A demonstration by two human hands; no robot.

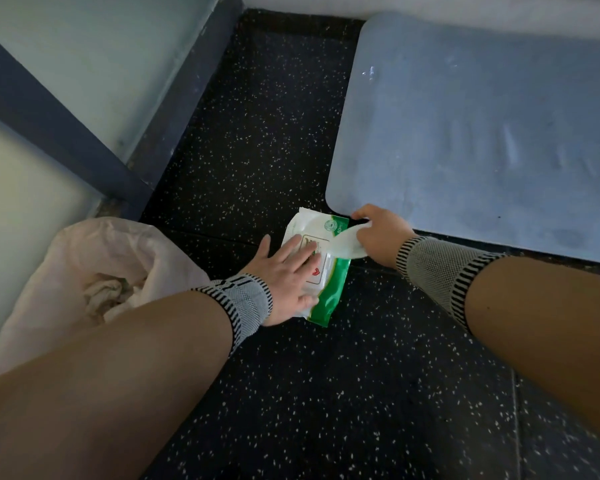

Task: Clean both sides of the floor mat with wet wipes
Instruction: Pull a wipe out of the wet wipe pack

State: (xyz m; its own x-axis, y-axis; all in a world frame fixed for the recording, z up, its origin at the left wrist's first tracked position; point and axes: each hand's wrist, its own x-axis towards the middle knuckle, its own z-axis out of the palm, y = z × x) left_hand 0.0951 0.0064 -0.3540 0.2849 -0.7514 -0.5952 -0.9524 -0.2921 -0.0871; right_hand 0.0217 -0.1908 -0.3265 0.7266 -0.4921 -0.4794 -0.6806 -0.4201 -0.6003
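Observation:
A light blue floor mat [482, 133] lies flat on the dark speckled floor at the upper right. Just off its near left corner lies a green and white pack of wet wipes [329, 289]. My left hand [284, 275] presses flat on top of the pack with straight fingers. My right hand [378, 233] grips a white wet wipe [347, 242] that comes out of the pack's opening, close to the mat's corner. Both wrists wear striped grey bands.
A bin lined with a pale pink bag [94, 271] stands at the left and holds crumpled white wipes. A pale wall with a dark blue frame [66, 133] runs along the left. Dark speckled floor [326, 393] spreads in front.

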